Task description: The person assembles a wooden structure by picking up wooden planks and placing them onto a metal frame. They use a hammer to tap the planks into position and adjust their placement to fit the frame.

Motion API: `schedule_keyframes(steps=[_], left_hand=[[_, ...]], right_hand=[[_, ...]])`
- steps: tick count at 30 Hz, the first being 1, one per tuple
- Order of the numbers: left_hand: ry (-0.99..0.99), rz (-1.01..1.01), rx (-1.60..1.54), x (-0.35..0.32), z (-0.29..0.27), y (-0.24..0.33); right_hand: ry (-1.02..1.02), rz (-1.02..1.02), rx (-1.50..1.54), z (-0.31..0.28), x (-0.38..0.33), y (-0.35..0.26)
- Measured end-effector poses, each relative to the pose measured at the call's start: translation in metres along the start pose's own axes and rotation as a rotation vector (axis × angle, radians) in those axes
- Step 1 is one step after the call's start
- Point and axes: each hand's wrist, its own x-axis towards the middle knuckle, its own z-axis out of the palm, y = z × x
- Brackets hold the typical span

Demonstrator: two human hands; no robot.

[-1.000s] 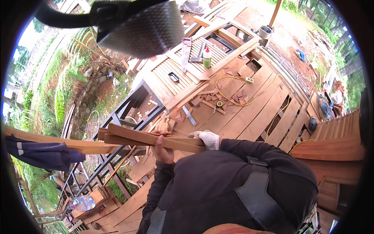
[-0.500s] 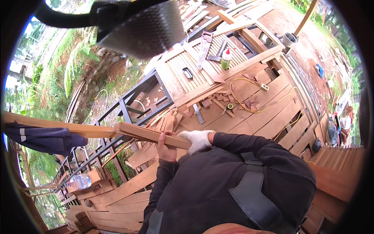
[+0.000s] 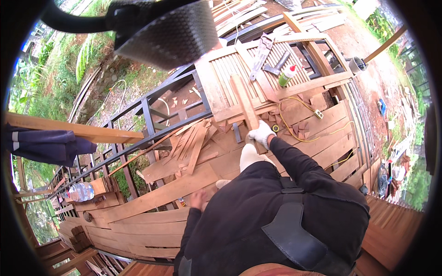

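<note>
In its white glove, my right hand (image 3: 261, 133) grips the near end of a bundle of wooden slats (image 3: 244, 101). The slats point away from me, their far end over a slatted wooden panel (image 3: 221, 85). My bare left hand (image 3: 199, 200) is low by my left side, off the slats, with its fingers loosely apart and slightly blurred; nothing shows in it. On the panel and its frame lie a handsaw (image 3: 261, 57), a dark-headed hammer (image 3: 277, 63) and a green glue bottle with a red cap (image 3: 286, 76).
Loose wood strips (image 3: 191, 142) lie on the plank floor (image 3: 152, 225). A yellow cord (image 3: 294, 137) loops among offcuts near a tape measure (image 3: 275, 128). A dark metal frame (image 3: 147, 108) runs along the left. Dark cloth (image 3: 46, 142) hangs from a beam (image 3: 73, 127); a water bottle (image 3: 81, 192) is below.
My left hand has let go of the slats and dropped toward my side. My right hand has swung them from pointing left to pointing away, over the panel. The view has shifted.
</note>
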Motion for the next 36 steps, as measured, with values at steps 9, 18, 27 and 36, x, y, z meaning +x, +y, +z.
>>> schedule_keyframes(steps=[9,18,27,36], left_hand=[[0.16,-0.212,0.174,-0.027,0.007,-0.066],[0.156,-0.13,0.173,-0.035,0.098,0.036],[0.244,-0.248,0.19,-0.071,0.035,-0.045],[0.218,-0.216,0.188,-0.063,0.053,-0.042]], right_hand=[[0.452,0.132,-0.183,-0.116,0.17,0.062],[0.391,0.182,-0.457,-0.148,0.28,0.008],[0.417,0.244,-0.518,-0.154,0.328,0.012],[0.293,0.253,-0.336,-0.148,0.319,0.006]])
